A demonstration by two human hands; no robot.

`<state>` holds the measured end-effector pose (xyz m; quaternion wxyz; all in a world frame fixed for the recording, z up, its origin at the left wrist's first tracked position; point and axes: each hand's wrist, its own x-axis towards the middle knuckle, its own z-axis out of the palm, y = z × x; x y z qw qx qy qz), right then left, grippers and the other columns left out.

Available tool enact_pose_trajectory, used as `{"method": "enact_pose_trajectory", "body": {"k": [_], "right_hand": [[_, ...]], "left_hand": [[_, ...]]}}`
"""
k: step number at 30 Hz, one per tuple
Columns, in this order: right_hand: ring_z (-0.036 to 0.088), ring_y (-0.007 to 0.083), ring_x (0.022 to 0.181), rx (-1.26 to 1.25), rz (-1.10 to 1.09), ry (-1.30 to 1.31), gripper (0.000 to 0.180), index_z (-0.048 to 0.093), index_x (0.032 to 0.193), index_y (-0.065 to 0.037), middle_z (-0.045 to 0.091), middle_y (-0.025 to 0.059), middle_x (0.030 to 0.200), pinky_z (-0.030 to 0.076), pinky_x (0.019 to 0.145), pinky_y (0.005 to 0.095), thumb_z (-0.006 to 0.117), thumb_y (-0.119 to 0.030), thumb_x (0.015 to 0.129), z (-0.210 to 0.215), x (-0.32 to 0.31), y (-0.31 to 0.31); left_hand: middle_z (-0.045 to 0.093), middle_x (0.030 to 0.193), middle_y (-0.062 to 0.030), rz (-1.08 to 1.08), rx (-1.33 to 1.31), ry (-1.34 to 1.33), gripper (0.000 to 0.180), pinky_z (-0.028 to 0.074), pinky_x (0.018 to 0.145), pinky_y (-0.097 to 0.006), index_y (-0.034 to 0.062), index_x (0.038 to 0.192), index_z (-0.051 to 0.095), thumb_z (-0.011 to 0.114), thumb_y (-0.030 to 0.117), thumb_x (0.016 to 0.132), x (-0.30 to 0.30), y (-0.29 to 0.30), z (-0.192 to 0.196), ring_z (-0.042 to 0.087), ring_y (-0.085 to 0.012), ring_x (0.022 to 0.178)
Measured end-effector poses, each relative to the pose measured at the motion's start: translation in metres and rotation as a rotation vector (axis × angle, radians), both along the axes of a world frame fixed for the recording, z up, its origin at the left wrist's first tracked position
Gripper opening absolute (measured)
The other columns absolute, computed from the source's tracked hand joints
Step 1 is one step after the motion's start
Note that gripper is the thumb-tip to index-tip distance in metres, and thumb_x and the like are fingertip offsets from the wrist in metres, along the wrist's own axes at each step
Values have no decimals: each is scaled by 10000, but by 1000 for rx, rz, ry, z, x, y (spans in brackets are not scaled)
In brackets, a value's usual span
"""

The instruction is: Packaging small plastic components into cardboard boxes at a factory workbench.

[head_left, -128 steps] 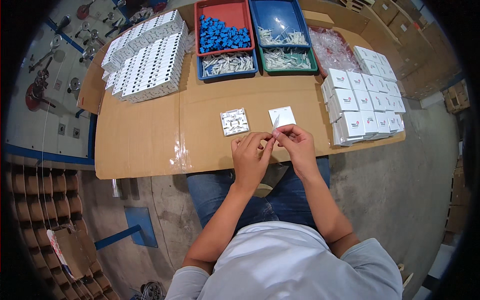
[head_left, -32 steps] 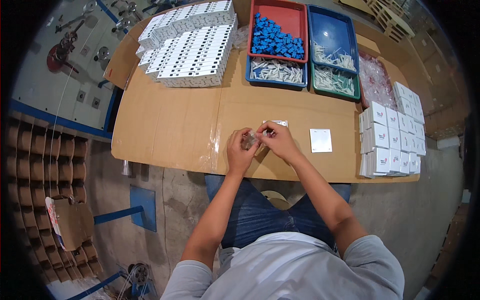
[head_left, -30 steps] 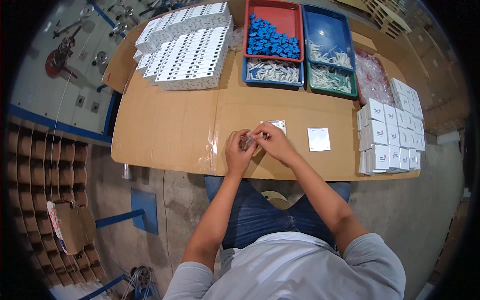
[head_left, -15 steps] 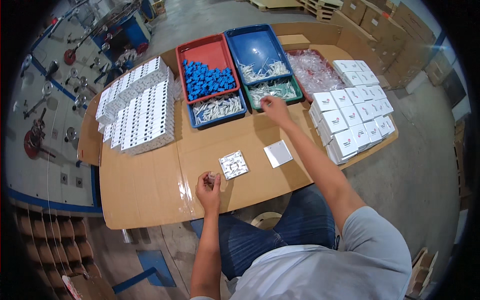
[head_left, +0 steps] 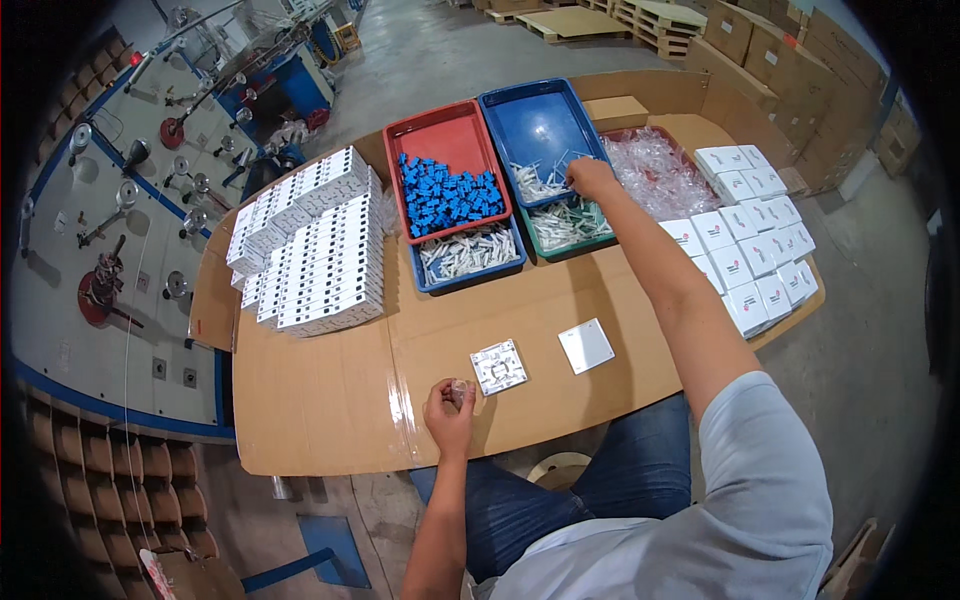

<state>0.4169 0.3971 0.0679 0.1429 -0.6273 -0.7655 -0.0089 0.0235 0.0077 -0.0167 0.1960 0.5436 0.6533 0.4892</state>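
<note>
My left hand point(head_left: 449, 418) is closed near the table's front, with a small clear plastic packet point(head_left: 459, 391) between thumb and fingers. Just right of it lies a square white plastic box point(head_left: 498, 367) with its inside facing up. Farther right rests a flat square white cover point(head_left: 586, 346). My right hand point(head_left: 592, 178) reaches to the near right corner of the upper blue tray point(head_left: 535, 112), beside thin white sticks point(head_left: 537, 182). Its fingers are pinched together, and what they hold, if anything, is too small to make out.
A red tray point(head_left: 436, 130) of blue plastic pieces point(head_left: 450, 195) sits over a blue tray of white pieces point(head_left: 468, 254). A green tray point(head_left: 562, 250) is under the upper blue one. Stacked white boxes stand left point(head_left: 315, 250) and right point(head_left: 745, 250); clear plastic bags point(head_left: 655, 175) fill another tray.
My right hand has moved from the green tray up to the blue tray above it. My left hand still grips the packet beside the white box. The whole view has shifted.
</note>
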Motion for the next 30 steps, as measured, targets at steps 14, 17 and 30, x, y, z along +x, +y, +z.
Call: {"method": "enact_pose_trajectory", "body": {"k": [14, 17, 30], "right_hand": [[713, 397, 958, -7, 12, 88, 157, 737, 1009, -106, 751, 173, 1002, 570, 822, 496, 667, -156, 877, 3, 14, 6], [724, 353, 911, 194, 64, 325, 131, 738, 990, -90, 748, 152, 935, 567, 808, 446, 723, -160, 881, 0, 28, 4], [574, 39, 672, -75, 59, 1328, 96, 718, 1014, -34, 714, -1, 817, 453, 587, 219, 749, -92, 944, -18, -132, -176]], "left_hand": [[709, 903, -63, 12, -37, 35, 352, 505, 802, -349, 28, 1068, 709, 880, 230, 836, 0, 0, 4, 635, -189, 828], [708, 908, -59, 2, -30, 21, 356, 505, 791, -333, 26, 1077, 704, 880, 226, 840, 1, 1, 1, 634, -176, 828], [698, 947, -117, 29, 45, -121, 442, 538, 803, -361, 10, 1094, 691, 918, 232, 787, -6, 1, -12, 660, -241, 874]]}}
